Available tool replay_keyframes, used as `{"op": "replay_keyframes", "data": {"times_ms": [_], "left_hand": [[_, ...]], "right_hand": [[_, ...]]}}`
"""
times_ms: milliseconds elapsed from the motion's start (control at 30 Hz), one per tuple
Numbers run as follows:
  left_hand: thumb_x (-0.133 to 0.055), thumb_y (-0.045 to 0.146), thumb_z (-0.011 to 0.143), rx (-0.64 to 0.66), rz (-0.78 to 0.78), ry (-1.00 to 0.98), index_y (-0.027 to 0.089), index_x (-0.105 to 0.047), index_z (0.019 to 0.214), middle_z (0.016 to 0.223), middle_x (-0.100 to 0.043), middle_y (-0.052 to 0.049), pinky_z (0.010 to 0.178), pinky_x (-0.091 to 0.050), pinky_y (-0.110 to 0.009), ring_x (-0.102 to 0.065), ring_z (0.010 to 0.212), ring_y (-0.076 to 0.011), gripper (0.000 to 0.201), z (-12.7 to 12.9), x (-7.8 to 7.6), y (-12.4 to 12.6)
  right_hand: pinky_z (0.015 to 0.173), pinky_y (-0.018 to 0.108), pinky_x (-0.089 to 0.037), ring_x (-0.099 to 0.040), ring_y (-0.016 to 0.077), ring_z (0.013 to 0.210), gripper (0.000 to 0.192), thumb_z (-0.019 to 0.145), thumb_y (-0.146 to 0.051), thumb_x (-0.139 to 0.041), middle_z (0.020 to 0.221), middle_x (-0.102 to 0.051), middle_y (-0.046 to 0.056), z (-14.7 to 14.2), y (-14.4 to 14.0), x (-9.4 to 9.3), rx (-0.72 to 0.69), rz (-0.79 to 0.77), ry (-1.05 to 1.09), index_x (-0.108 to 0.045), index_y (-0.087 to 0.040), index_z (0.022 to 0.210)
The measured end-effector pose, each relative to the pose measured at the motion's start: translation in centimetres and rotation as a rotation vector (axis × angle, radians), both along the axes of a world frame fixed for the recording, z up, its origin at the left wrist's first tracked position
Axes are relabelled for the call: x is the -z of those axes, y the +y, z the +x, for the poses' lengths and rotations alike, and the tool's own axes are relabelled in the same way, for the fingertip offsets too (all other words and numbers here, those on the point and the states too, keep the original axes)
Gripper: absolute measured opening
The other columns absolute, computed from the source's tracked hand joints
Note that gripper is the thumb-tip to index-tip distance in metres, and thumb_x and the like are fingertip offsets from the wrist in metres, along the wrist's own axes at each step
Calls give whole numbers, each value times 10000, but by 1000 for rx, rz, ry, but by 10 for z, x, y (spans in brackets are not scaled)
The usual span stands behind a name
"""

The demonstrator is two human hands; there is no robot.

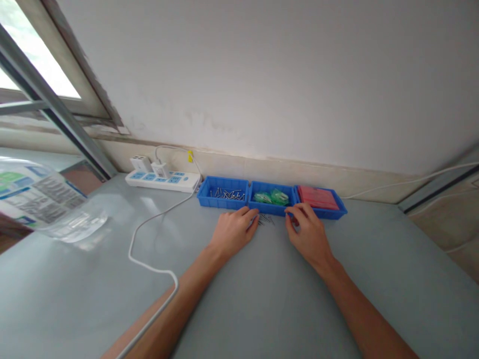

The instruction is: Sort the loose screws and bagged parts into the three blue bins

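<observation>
Three blue bins (pixel 271 208) stand in a row on the worktop (pixel 258 304): nails (pixel 229 195) in the left one, green packs (pixel 279 196) in the middle, red packets (pixel 318 198) in the right. A small loose pile (pixel 265 219) of nails lies just in front of the middle bin, between the hands. The left hand (pixel 235 228) is at the pile's left edge, its grip loosely curled; the right hand (pixel 309 234) is near its other side, grip partly curled, thumb and forefinger apart. Whether either holds a nail, I cannot tell.
</observation>
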State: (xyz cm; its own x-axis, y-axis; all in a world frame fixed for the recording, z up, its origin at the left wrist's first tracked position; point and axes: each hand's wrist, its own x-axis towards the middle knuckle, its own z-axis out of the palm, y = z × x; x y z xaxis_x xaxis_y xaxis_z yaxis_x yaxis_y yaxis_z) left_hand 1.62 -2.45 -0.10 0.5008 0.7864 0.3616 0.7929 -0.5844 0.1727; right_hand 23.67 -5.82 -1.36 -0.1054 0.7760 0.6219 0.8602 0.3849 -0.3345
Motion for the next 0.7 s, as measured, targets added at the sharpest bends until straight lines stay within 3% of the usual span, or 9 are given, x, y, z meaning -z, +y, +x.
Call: {"op": "replay_keyframes", "data": {"times_ms": [67, 233, 467, 567, 700], "left_hand": [[-475, 310, 1028, 33, -32, 22, 235, -718, 1163, 993, -753, -59, 631, -505, -294, -727, 794, -223, 288, 1, 0, 0], [-461, 315, 1037, 51, -77, 41, 225, -722, 1138, 1020, -741, -73, 649, -513, -289, -729, 832, -220, 294, 2, -2, -1], [-447, 315, 1045, 43, -130, 80, 240, -707, 1173, 1071, -741, -59, 707, -540, -310, -736, 894, -234, 299, 2, -6, -4], [-450, 312, 1043, 39, -110, 65, 243, -700, 1192, 1080, -741, -52, 703, -542, -316, -739, 886, -237, 299, 1, -6, -4], [-467, 329, 1040, 69, -71, 11, 252, -667, 1275, 1077, -746, -48, 698, -546, -317, -743, 885, -236, 318, 1, -7, -6]], "right_hand": [[832, 403, -590, -706, 261, 896, 174, 960, -170, -542, 976, -707, 107, -6, 0, 3, -36, -40, -30, -695, -208, 1034], [880, 425, -583, -701, 282, 952, 180, 962, -139, -571, 995, -752, 105, -18, 5, 13, -58, -168, -113, -707, -199, 1064], [922, 433, -576, -698, 279, 1016, 387, 973, -54, -449, 1072, -731, 124, -14, 4, 12, -38, -179, -145, -669, -193, 1259], [910, 412, -588, -716, 247, 973, 343, 995, -103, -445, 1080, -717, 108, -16, 1, 8, -126, -163, 78, -668, -217, 1230], [812, 352, -620, -744, 200, 826, 189, 969, -235, -585, 926, -708, 42, -21, 1, 4, -216, -235, 557, -654, -237, 1146]]}}
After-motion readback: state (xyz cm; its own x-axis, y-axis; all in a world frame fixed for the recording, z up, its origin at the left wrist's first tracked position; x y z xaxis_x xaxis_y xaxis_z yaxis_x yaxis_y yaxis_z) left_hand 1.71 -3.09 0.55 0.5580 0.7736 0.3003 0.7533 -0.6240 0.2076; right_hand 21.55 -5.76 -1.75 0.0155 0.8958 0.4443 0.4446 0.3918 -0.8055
